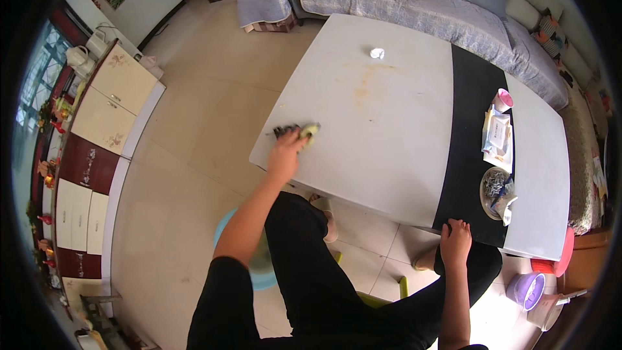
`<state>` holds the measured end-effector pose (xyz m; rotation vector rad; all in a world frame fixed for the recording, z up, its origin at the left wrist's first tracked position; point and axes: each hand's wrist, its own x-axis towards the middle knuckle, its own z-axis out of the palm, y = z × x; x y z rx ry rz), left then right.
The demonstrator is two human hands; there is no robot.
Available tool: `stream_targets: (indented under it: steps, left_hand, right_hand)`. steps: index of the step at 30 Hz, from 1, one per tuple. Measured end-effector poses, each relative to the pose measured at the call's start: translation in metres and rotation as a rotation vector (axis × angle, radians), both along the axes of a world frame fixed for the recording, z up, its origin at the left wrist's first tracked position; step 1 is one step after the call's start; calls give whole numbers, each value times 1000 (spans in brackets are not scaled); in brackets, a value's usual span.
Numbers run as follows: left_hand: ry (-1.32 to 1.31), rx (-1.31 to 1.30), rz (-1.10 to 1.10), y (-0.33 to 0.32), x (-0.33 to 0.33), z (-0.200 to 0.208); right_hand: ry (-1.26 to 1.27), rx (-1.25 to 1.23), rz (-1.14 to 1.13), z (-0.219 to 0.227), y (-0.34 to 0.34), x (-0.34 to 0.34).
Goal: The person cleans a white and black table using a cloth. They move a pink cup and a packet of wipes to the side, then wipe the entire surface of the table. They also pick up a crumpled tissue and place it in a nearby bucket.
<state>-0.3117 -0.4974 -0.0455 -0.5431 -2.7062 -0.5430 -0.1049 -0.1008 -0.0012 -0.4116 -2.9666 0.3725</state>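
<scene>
On the left part of the grey-white table, my left hand presses down on a crumpled rag, yellow-green on one side with dark grey at the other. My fingers are closed over it, so part of it is hidden. Brownish smears mark the tabletop farther back, near a crumpled white tissue. My right hand rests at the near edge of the table's black strip, fingers lying on the edge and nothing in them.
Along the black strip stand a pink cup, a tissue pack and a round dish with wrapped bits. A blue basin sits on the floor beside my left leg. Cabinets line the left; a covered sofa stands behind.
</scene>
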Motion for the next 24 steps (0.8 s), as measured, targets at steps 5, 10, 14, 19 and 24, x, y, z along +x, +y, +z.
stream_targets:
  steps: [5,10,14,19,24]
  left_hand:
    - [-7,-48,269,-9,-72,0]
    - [-42,-87,188,16,-4,-2]
    - [-56,-86,42,38,51,14]
    - [25,-132,199,-3,-30,-1]
    - [-99,-156,516,-14,-86,9]
  right_hand:
    - [-16,-36,19,-1,-2,2]
    - [74,10,5,-10,2,8]
    - [48,-13,-11,-7,0,4]
    - [-18,-62,-53,2,-2,0]
    - [32,-46,-37,-3,-2,0]
